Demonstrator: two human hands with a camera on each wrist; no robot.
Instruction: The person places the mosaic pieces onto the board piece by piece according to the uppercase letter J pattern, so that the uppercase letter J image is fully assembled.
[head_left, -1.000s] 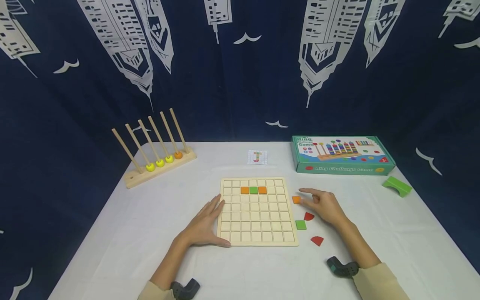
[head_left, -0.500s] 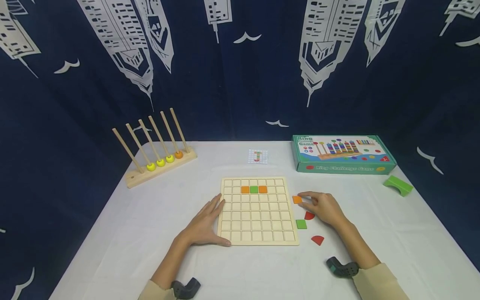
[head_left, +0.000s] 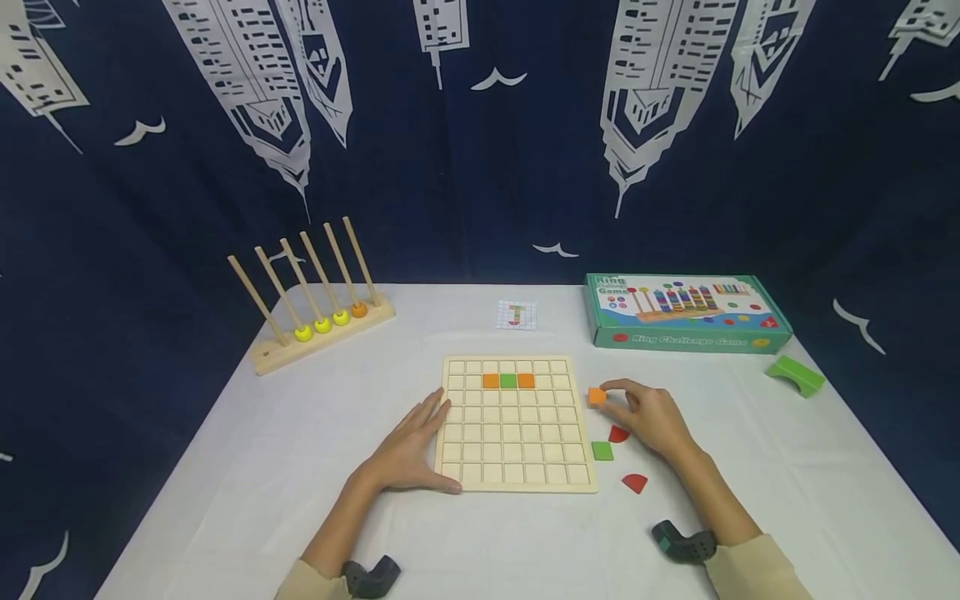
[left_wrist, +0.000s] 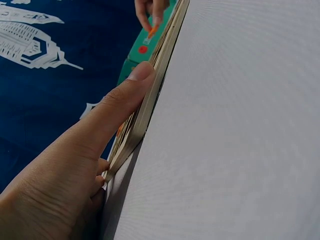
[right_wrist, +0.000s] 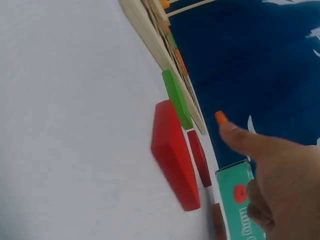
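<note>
My right hand [head_left: 651, 417] pinches an orange square tile [head_left: 597, 396] between thumb and fingers, just off the right edge of the gridded wooden board [head_left: 517, 477]. In the right wrist view the tile [right_wrist: 220, 118] shows beyond the thumb tip, raised over the table. My left hand [head_left: 411, 450] rests against the board's left side with fingers spread, its thumb [left_wrist: 142, 72] along the front edge. Two orange tiles flank a green tile [head_left: 507, 381] in one row of the board. Below my right hand lie a green square [head_left: 602, 451] and two red quarter-round pieces [head_left: 634, 483].
At the back left stands a wooden peg rack [head_left: 324, 340] with yellow and orange beads. A small pattern card [head_left: 517, 316] lies behind the board. The green game box [head_left: 686, 312] is at the back right, with a green arch block [head_left: 796, 376] near the table's right edge.
My right fingers have closed on the orange tile and lifted it from the table, tilting it slightly. My left hand and the board stay where they were.
</note>
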